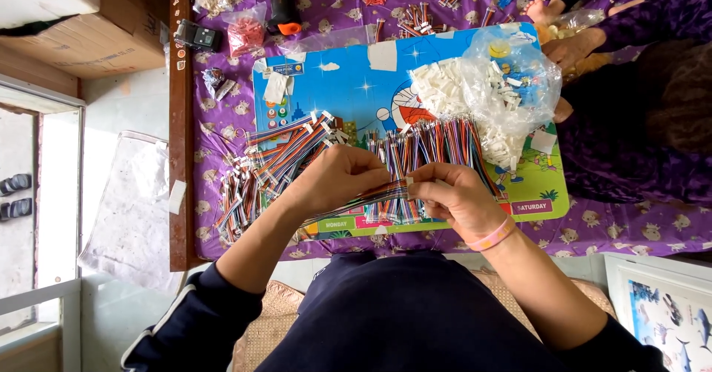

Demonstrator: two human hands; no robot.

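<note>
Two hands: we see both of them meeting over the near edge of the blue cartoon mat (348, 90), just in front of the person's dark top.
Left hand (337, 179): curled shut around a flat rainbow ribbon cable (371, 194), fingers wrapped over the top of it.
Right hand (456, 198): thumb and fingertips pinched closed on the cable's end, where a small white connector (409, 184) seems to sit (too small for us to be sure it is seated). A pink wristband (493, 235) rings this wrist.
Held cable: it runs between the hands, long axis roughly parallel to the table's near edge, tilting down slightly toward the left; its free tail trails out under the left hand.
Key relation: the connector end lies right at the right fingertips, with the left hand just beside it; we judge the right hand the nearer one to that end.
Finished-looking cables (274, 168): a fanned heap lies toward the mat's left edge, white ends pointing away from us.
Loose cable row (437, 142): just beyond the hands, strands running away from the person.
Clear bag of white connectors (512, 83): at the mat's far right corner, open, with more spilled beside it.
Table: purple patterned cloth (630, 227) under everything.
Other person: a hand (575, 45) rests at the right edge.
</note>
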